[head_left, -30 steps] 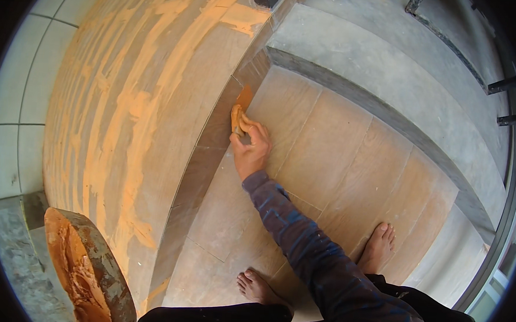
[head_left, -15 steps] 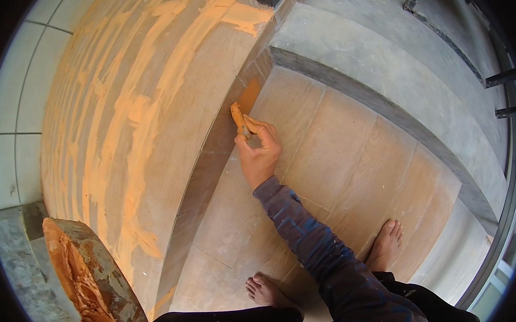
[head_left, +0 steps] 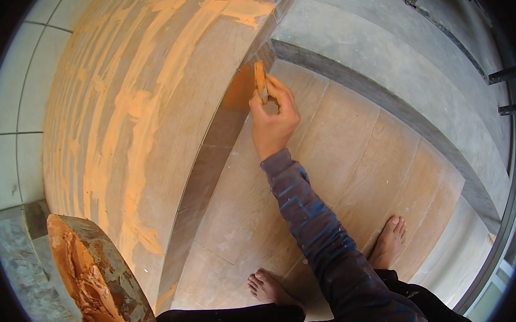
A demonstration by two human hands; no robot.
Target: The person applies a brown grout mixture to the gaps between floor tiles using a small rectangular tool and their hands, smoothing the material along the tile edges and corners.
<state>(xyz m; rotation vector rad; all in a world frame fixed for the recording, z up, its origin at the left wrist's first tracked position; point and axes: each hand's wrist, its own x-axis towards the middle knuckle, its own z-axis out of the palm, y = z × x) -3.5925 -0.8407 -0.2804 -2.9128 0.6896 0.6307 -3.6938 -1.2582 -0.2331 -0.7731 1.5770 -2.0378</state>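
Since the earlier frame the right hand (head_left: 274, 124) has advanced further up along the riser (head_left: 214, 153), toward its far end. The scraper (head_left: 261, 81) stands on edge against the riser's orange-smeared upper part, long axis running away from the person, tip pointing outward. Fingers pinch its near end; blade projects beyond the fingertips. Left hand unseen; paste-laden board (head_left: 94, 275) lies at the riser's near end.
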